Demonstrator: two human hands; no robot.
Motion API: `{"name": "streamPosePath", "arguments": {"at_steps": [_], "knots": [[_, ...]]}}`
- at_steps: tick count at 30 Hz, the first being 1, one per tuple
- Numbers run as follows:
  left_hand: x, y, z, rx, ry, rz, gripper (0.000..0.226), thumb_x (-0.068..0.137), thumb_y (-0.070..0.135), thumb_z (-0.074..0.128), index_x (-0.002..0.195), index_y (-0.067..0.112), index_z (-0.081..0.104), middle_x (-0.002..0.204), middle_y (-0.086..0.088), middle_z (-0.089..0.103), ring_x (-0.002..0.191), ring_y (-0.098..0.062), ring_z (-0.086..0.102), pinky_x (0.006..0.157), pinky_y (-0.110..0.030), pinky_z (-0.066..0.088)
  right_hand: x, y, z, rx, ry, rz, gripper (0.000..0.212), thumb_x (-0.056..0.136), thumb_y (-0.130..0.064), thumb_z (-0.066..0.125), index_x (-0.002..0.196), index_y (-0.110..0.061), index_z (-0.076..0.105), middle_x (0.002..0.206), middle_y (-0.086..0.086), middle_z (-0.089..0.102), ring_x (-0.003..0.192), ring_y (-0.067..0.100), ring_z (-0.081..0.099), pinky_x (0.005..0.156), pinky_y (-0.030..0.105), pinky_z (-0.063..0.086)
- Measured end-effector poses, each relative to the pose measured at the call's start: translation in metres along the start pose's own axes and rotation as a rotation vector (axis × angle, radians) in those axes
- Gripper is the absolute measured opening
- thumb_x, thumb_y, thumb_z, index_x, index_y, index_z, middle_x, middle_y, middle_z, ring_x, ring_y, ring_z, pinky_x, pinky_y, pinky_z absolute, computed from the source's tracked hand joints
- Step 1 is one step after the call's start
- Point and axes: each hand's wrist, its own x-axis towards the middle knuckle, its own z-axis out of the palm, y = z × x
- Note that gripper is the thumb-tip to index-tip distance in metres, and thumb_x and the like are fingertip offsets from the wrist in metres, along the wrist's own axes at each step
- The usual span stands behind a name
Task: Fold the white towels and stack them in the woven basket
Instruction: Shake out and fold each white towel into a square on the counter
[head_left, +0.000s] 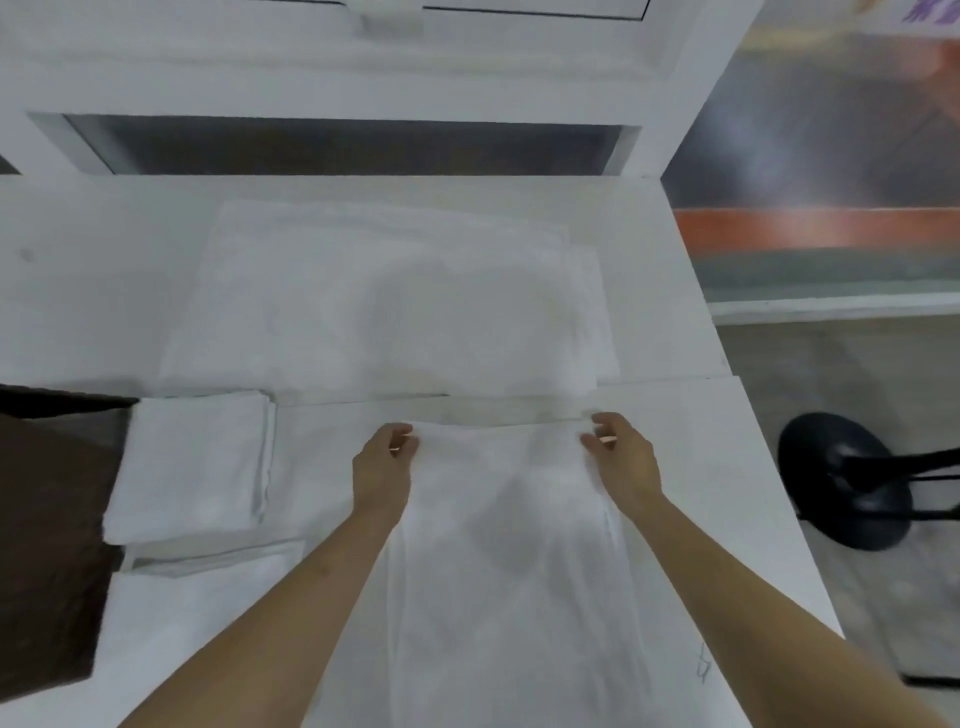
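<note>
Both hands grasp the far edge of a white towel (511, 545) spread lengthwise on the white table (78, 291). The left hand (383, 467) pinches the far left corner with curled fingers; the right hand (621, 457) pinches the far right corner likewise, thumb and fingers closed on the cloth. A larger pile of white towels (395, 301) lies just beyond, near the table's back edge. A folded towel stack (195, 467) sits to the left, beside a dark brown container (47, 519) at the left edge; whether this is the woven basket cannot be told. Bare table surface shows right of the towel, up to the table's right edge.
</note>
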Motion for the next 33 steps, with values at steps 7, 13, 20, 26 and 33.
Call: {"name": "streamPosePath", "arguments": {"at_steps": [7, 13, 20, 26, 33], "knots": [[-0.017, -0.038, 0.012, 0.429, -0.082, 0.311, 0.025, 0.101, 0.018, 0.060, 0.125, 0.016, 0.066, 0.134, -0.002, 0.057, 0.122, -0.024, 0.051, 0.102, -0.034, 0.044, -0.029, 0.023, 0.010, -0.338, -0.086, -0.206, 0.040, 0.100, -0.030, 0.061, 0.139, -0.035, 0.054, 0.144, -0.010, 0.051, 0.129, 0.014, 0.050, 0.094, 0.036, 0.051], [-0.067, -0.065, 0.024, 0.679, -0.125, 0.509, 0.030, 0.088, 0.021, 0.078, 0.117, 0.021, 0.073, 0.138, -0.005, 0.062, 0.123, -0.030, 0.060, 0.090, -0.044, 0.055, -0.074, 0.053, 0.016, -0.504, -0.074, -0.450, 0.036, 0.093, -0.028, 0.071, 0.128, -0.023, 0.065, 0.134, -0.001, 0.061, 0.115, 0.026, 0.062, 0.083, 0.039, 0.057], [-0.146, -0.110, 0.031, 0.748, -0.165, 0.719, 0.030, 0.077, 0.021, 0.088, 0.105, 0.021, 0.078, 0.131, -0.007, 0.068, 0.118, -0.029, 0.067, 0.088, -0.040, 0.059, -0.153, 0.100, 0.015, -0.563, -0.108, -0.644, 0.038, 0.085, -0.026, 0.080, 0.120, -0.022, 0.065, 0.132, 0.002, 0.062, 0.119, 0.026, 0.062, 0.088, 0.041, 0.056], [-0.208, -0.166, 0.023, 0.706, -0.207, 0.839, 0.060, 0.109, 0.046, 0.020, 0.111, 0.020, 0.075, 0.139, -0.006, 0.062, 0.135, -0.020, 0.043, 0.115, -0.028, 0.031, -0.212, 0.156, -0.003, -0.597, -0.127, -0.787, 0.032, 0.088, -0.024, 0.076, 0.119, -0.021, 0.069, 0.138, 0.003, 0.059, 0.128, 0.024, 0.054, 0.100, 0.041, 0.052], [-0.246, -0.197, -0.001, 0.696, -0.363, 0.682, 0.054, 0.093, 0.031, 0.072, 0.143, 0.022, 0.057, 0.162, 0.002, 0.030, 0.152, -0.018, 0.024, 0.115, -0.036, 0.038, -0.247, 0.190, -0.021, -0.631, -0.274, -0.723, 0.046, 0.091, -0.040, 0.073, 0.134, -0.025, 0.063, 0.158, -0.010, 0.046, 0.149, 0.014, 0.038, 0.115, 0.035, 0.040]]}}
